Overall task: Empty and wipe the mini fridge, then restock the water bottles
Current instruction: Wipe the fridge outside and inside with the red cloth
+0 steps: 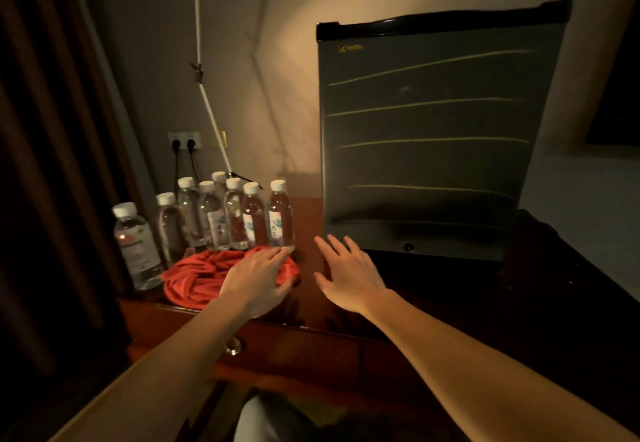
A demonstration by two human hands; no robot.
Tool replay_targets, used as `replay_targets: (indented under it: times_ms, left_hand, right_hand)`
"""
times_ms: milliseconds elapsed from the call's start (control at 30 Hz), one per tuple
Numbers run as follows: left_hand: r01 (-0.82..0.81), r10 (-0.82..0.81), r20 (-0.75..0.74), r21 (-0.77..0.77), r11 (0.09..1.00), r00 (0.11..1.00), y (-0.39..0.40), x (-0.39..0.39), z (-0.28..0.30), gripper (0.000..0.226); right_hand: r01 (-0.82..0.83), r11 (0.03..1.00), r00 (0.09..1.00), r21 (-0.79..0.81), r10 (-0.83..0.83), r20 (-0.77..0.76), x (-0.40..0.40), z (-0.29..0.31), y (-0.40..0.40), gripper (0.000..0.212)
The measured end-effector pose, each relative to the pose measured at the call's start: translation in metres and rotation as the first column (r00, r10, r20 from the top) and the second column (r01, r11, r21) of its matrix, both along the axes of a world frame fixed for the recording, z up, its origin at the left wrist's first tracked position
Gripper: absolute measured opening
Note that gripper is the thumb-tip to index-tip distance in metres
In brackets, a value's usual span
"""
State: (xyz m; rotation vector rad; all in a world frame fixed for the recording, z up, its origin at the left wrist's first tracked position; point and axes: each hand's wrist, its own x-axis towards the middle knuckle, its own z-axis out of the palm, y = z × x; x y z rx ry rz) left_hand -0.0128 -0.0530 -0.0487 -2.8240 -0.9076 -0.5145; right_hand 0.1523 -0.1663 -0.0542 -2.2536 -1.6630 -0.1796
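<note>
Hidden or unclear: dim, warm light; bottle labels unreadable; the small yellow logo on the fridge door illegible; fridge interior unseen, door closed; rear bottles partly masked by front ones; left margin of the frame lost in dark curtain folds

Mini fridge (433, 137): right of centre, boxy, grey matt door with five thin pale horizontal lines, black top trim, standing on a dark lower stand

Water bottles (221, 213): eight clear plastic bottles with white caps, upright, clustered at centre left on the surface; the largest (136, 246) stands apart at the far left edge of the group; the rightmost (281, 218) sits nearest the fridge, a clear gap between them

Red cloth (204, 277): crumpled, ribbed folds, lying just before the bottles near the front edge

Surface (308, 306): glossy reddish wood, bare strip between cloth and fridge; drawer with a metal knob (232, 346) below

Left hand (258, 277): fingers straight, lying on the right part of the cloth, fingertips at the base of the rightmost bottle, holding nothing

Right hand (348, 277): fingers spread wide, above the bare strip, just before the fridge's lower left corner, holding nothing

Wall: socket with two black plugs (183, 145), white cord (207, 95) hanging at upper left
</note>
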Motion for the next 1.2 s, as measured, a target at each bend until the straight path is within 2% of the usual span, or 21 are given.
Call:
replay_targets:
  times_ms: [233, 333, 467, 667, 767, 867, 967, 1100, 1200]
  left_hand:
    - [-0.223, 0.225, 0.020, -0.071, 0.972, 0.974, 0.019, -0.089, -0.006, 0.061]
    - [-0.268, 0.272, 0.033, -0.105, 0.958, 0.962, 0.028, -0.109, -0.011, 0.060]
    - [-0.277, 0.284, 0.049, -0.109, 0.955, 0.958, 0.043, -0.122, -0.020, 0.058]
    - [-0.287, 0.301, 0.078, -0.156, 0.945, 0.950, 0.069, -0.122, -0.030, 0.063]
    - [-0.265, 0.283, 0.080, -0.178, 0.948, 0.956, 0.082, -0.114, -0.039, 0.049]
    - [-0.226, 0.253, 0.120, -0.199, 0.954, 0.960, 0.095, -0.104, -0.049, 0.049]
    - [-0.182, 0.199, 0.083, -0.179, 0.967, 0.976, 0.089, -0.091, -0.043, 0.055]
    - [-0.159, 0.163, 0.049, -0.081, 0.984, 0.985, 0.060, -0.064, -0.014, 0.066]
    - [-0.130, 0.130, 0.059, 0.003, 0.992, 0.990, 0.039, -0.040, 0.008, 0.067]
  right_hand:
    - [-0.227, 0.974, 0.974, -0.017, 0.227, 0.014, -0.066, -0.009, 0.029, 0.076]
    - [-0.292, 0.955, 0.956, -0.049, 0.292, -0.006, -0.087, -0.012, 0.051, 0.077]
    - [-0.305, 0.947, 0.952, -0.100, 0.306, -0.007, -0.104, -0.017, 0.087, 0.078]
    - [-0.297, 0.922, 0.947, -0.247, 0.251, -0.202, -0.109, -0.015, 0.136, 0.088]
    - [-0.297, 0.906, 0.954, -0.300, 0.269, -0.134, -0.105, -0.025, 0.148, 0.069]
    - [-0.318, 0.912, 0.947, -0.258, 0.316, -0.049, -0.096, -0.029, 0.151, 0.046]
    - [-0.381, 0.900, 0.924, -0.210, 0.381, -0.042, -0.081, -0.024, 0.147, 0.047]
    - [-0.426, 0.905, 0.903, -0.012, 0.424, -0.063, -0.049, -0.010, 0.117, 0.051]
    - [-0.400, 0.906, 0.909, 0.139, 0.411, -0.064, -0.012, 0.009, 0.079, 0.045]
